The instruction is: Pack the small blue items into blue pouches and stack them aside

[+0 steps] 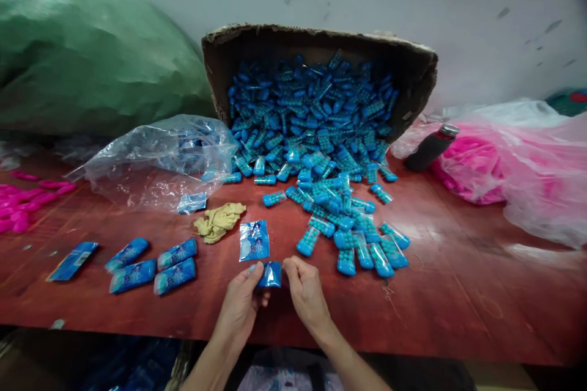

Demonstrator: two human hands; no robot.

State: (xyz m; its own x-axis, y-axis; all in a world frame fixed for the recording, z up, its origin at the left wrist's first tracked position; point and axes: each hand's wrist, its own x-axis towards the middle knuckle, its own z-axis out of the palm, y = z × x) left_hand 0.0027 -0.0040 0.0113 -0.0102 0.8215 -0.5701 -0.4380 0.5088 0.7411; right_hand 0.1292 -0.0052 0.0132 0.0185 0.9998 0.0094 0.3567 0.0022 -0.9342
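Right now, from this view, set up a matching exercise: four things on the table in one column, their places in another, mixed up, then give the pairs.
Things:
1. cardboard box
2. yellow cloth
3. dark bottle
4. small blue packet

Places:
A. between the fingers of the left hand and the right hand
B. lying by the pink bag
C. tipped on its side against the wall, spilling blue containers
D. just below the clear plastic bag

Pairs: 1-C, 2-D, 3-B, 4-A

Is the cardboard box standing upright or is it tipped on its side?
Tipped: the cardboard box opens toward the camera, and blue containers spill onto the red table.
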